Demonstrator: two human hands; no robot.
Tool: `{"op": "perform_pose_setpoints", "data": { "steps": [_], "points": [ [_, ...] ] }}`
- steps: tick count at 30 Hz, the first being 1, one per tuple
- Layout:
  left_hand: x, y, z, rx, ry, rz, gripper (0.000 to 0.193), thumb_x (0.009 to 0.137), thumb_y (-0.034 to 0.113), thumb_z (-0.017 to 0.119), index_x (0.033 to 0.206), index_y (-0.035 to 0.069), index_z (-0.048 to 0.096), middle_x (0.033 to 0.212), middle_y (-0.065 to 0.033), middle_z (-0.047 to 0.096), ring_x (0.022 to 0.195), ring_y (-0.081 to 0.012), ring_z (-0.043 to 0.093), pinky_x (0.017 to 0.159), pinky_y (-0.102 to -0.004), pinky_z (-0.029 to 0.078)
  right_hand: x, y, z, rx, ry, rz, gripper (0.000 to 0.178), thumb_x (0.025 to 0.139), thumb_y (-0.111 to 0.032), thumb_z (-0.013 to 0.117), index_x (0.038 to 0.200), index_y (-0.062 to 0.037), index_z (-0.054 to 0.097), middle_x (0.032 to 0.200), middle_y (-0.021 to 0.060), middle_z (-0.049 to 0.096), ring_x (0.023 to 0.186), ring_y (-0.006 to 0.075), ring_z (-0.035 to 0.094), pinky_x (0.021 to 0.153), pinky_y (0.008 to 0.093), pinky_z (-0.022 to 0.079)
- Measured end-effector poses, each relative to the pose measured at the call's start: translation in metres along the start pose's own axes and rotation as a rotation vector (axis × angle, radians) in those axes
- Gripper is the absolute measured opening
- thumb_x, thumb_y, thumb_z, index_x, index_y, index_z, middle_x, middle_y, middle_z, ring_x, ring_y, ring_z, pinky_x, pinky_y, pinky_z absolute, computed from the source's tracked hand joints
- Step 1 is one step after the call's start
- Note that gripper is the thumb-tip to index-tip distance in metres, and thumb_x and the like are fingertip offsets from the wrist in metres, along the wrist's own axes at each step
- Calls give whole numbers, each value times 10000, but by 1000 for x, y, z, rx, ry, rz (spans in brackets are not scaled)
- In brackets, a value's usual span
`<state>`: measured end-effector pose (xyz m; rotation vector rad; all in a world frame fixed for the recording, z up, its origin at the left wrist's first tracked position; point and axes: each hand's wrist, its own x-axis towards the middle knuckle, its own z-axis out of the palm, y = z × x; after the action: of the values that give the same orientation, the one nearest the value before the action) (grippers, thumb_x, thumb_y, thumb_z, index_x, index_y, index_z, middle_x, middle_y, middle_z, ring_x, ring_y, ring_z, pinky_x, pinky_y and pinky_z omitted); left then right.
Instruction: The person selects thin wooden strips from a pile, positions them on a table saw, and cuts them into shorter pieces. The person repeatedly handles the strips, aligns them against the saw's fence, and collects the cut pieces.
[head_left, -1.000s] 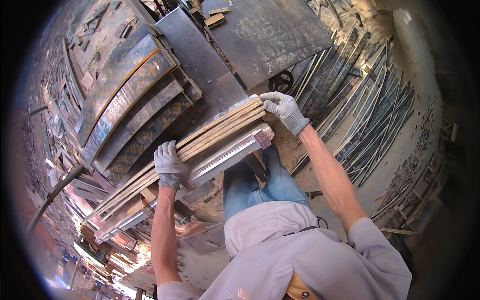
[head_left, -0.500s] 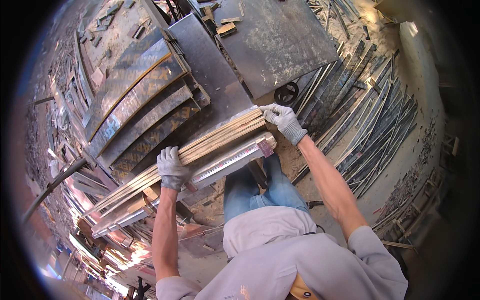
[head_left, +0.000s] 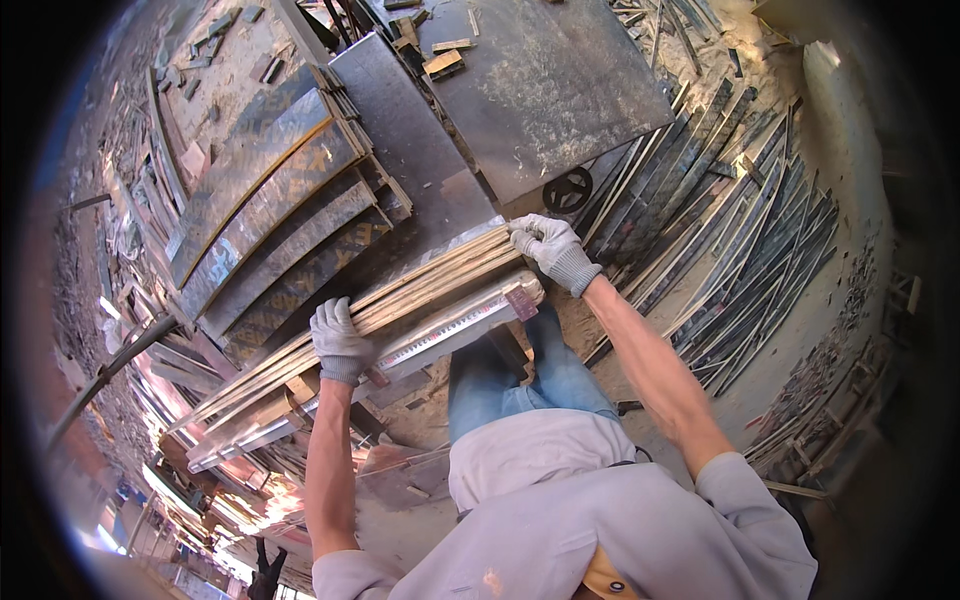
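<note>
A bundle of long plywood strips lies slantwise in front of me, layered edges facing up. My left hand, in a pale knitted glove, is closed over the bundle left of its middle. At the right end, my gloved right hand grips the strips between thumb and curled fingers. Just on my side of the bundle runs a long rail with a measuring scale, and a reddish block sits at its right end. The strips' undersides are hidden.
Beyond the bundle is a dark metal saw table with small wood offcuts. Stacked dark-faced panels stand at the left. Below the table is a black handwheel. Long thin strips litter the floor at right.
My right hand and the bundle's right end have shifted slightly left, and the right fingers are curled more closely over that end. My left hand stays nearly in place.
</note>
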<state>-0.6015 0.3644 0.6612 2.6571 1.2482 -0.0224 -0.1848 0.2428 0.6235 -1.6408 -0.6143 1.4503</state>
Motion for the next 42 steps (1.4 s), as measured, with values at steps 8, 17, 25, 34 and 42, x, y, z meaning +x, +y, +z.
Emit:
{"op": "perform_pose_setpoints", "data": {
  "steps": [8,17,25,34,42],
  "points": [
    [0,-1,4,22,-68,-61,644,607,240,813,1184,66,586,1072,-142,568,1020,-354,566,894,-481,432,-32,-46,63,-1099,109,-803,950,830,-554,826,1542,3,533,1499,242,546,1468,452,457,1282,570,323],
    [2,0,4,7,-100,-88,694,586,196,772,1238,65,576,1104,-144,557,1045,-350,558,910,-472,426,23,-34,139,-1342,-237,-834,191,898,-215,620,1023,-71,626,965,97,623,946,254,617,814,394,478],
    [2,4,8,26,-39,-69,657,584,148,747,1214,71,574,1086,-148,559,1033,-362,566,897,-471,432,15,-38,141,-1497,-159,-818,399,905,-212,649,1239,3,623,1033,115,653,974,264,618,830,420,468],
    [-1,0,13,93,-51,-59,609,628,133,729,1216,56,592,1115,-161,576,1063,-370,580,915,-469,446,8,-38,145,-1550,-125,-814,450,950,-247,588,1310,17,638,1115,123,667,1032,256,618,884,419,476],
    [1,6,13,95,-17,-81,582,609,132,724,1169,73,578,1091,-159,565,1054,-375,572,908,-473,449,6,-43,144,-1578,-117,-824,297,915,-266,645,1134,-67,678,1093,108,683,1066,252,638,900,414,486]
  ]
}}
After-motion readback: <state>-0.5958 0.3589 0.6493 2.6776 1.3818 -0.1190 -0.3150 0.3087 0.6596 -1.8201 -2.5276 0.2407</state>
